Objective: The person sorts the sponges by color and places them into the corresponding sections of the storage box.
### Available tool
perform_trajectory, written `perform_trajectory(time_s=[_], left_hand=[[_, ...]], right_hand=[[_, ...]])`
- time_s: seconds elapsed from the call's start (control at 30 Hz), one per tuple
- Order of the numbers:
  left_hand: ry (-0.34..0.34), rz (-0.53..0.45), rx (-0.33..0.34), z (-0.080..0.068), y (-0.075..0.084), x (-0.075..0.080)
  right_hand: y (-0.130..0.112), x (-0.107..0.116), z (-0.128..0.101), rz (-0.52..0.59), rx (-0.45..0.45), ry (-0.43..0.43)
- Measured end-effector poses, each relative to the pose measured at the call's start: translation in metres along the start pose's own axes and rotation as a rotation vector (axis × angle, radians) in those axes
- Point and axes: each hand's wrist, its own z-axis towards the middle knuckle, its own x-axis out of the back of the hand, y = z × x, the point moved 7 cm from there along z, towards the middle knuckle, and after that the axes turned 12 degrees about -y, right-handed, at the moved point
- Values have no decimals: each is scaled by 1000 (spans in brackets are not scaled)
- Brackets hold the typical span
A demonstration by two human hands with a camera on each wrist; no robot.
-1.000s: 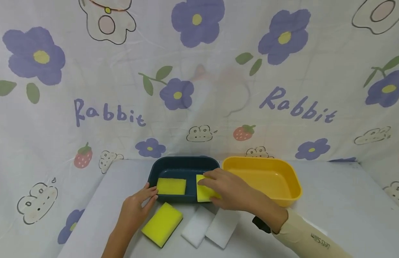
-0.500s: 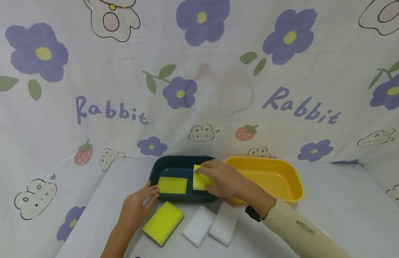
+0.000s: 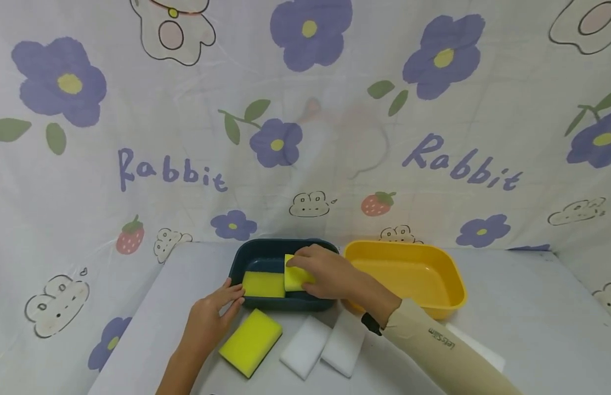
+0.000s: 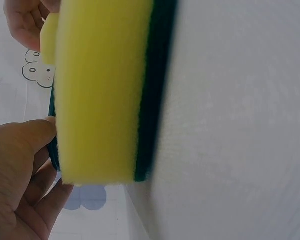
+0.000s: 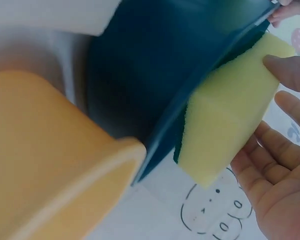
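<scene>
My right hand grips a yellow sponge with a dark green scouring side, between thumb and fingers, over the right half of a dark teal basin. In the right wrist view this sponge is tilted at the basin's rim, green side toward the basin. Another yellow sponge lies in the basin's left half, and the held one overlaps its right end. At the basin's left end, my left hand pinches the rim. A third yellow sponge lies in front, large in the left wrist view.
Two white sponge blocks lie side by side on the table in front of the teal basin. A yellow basin stands just to its right. Another white piece shows partly behind the right sleeve. A printed cloth hangs behind.
My right hand has carried its sponge back and left, from the basin's front right edge toward the sponge inside. My left hand stays at the rim.
</scene>
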Motion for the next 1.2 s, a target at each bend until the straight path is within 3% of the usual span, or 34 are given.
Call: perform_trajectory(time_s=[0.23, 0.5, 0.93, 1.2], left_hand=[[-10, 0, 26, 1, 0, 1], [-19, 0, 32, 1, 0, 0], [-35, 2, 64, 1, -1, 0], [-23, 8, 46, 1, -1, 1]], right_hand=[[8, -16, 8, 38, -20, -32], [21, -31, 13, 72, -106, -93], [28, -42, 19, 93, -159, -135], [35, -47, 23, 96, -183, -156]])
